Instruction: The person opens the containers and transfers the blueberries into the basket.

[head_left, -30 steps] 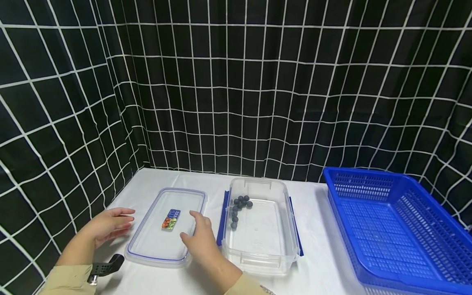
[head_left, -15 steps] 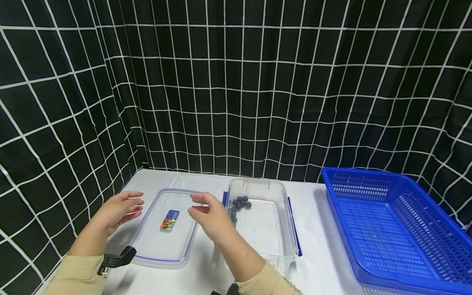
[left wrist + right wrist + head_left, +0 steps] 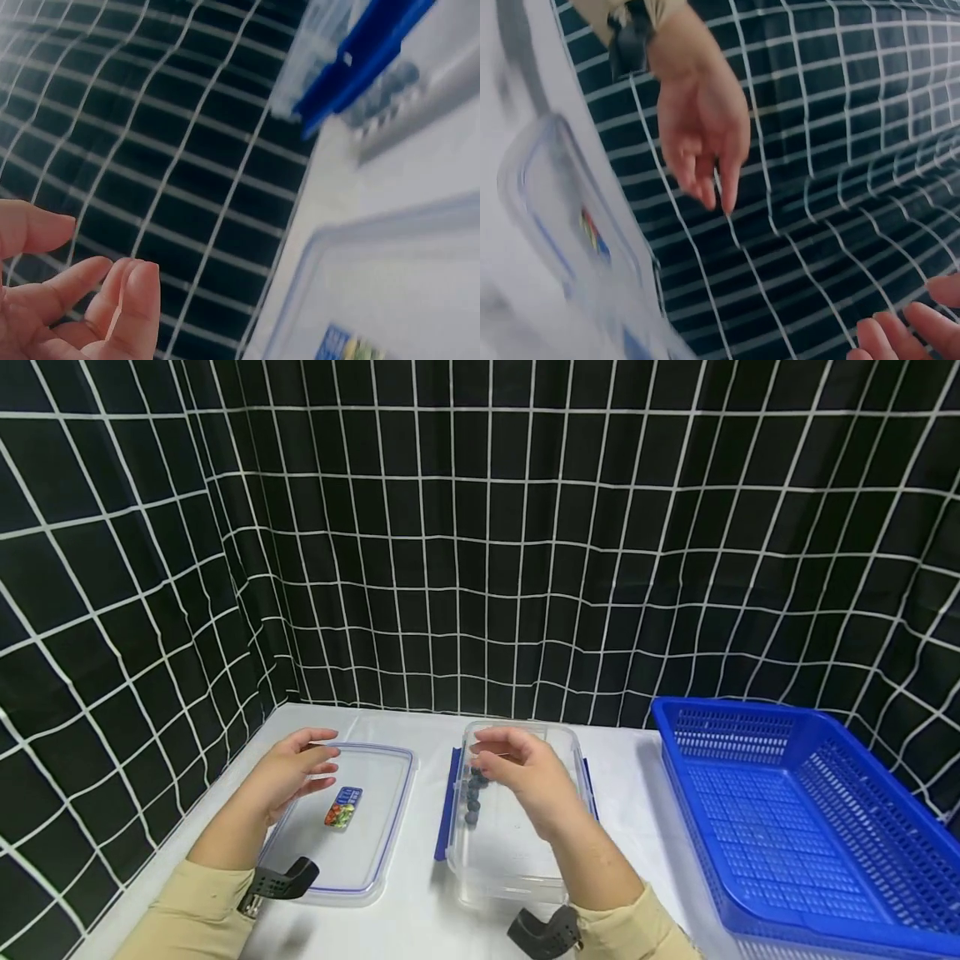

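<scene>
My left hand (image 3: 296,772) hovers over the left side of a clear lid (image 3: 367,843), its fingers relaxed and holding nothing. The lid has a blue seal line and a colourful label (image 3: 343,807), and lies flat on the white table. Above the clear plastic container (image 3: 517,852) floats my right hand (image 3: 525,777), fingers loosely bent with nothing between them. Several dark round balls (image 3: 472,806) lie along the container's left side, some hidden behind the right hand. Blue side latches (image 3: 448,814) hang open from the container. In the right wrist view the left hand (image 3: 705,135) also shows bare.
A large blue plastic basket (image 3: 795,827) stands at the right of the white table (image 3: 412,935). Black curtains with a white grid (image 3: 465,568) rise behind the table and along its left side.
Both hands have lifted and moved to the right. The right hand has gone from the lid's right edge to over the container; the left has come over the lid. Lid and container stay put.
</scene>
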Demonstrator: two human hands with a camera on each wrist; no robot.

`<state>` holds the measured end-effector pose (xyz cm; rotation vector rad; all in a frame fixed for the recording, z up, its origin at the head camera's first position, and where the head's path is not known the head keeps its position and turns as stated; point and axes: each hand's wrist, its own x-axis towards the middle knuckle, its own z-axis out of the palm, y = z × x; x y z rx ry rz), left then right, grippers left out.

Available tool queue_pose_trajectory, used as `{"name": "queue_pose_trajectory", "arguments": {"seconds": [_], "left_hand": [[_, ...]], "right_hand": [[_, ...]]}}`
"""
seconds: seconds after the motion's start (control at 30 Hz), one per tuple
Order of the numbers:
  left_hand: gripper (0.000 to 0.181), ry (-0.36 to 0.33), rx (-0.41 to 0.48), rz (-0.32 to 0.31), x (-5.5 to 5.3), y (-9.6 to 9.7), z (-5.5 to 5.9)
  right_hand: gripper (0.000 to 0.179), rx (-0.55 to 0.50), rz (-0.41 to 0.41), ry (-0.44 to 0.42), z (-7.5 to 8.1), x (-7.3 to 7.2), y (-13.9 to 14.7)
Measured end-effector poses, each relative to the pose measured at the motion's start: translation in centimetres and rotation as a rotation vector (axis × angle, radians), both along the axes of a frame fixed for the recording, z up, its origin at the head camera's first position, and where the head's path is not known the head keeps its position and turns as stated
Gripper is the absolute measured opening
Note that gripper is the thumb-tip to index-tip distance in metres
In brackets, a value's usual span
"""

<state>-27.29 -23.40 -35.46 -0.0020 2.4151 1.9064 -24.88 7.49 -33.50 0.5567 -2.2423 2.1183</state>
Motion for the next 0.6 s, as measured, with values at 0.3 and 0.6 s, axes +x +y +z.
{"name": "queue_pose_trajectory", "arguments": {"seconds": [0.3,0.6], "left_hand": [[0.038,0.012,0.012,-0.116,0.1,3.7,0.3],[0.036,-0.007,0.071,-0.182,-0.2,7.1,-1.2]], "right_hand": [[0.032,0.088,-0.058,0.034,0.1,-0.2,6.4],[0.031,0.151,-0.075,0.051,-0.1,0.2,9.5]]}}
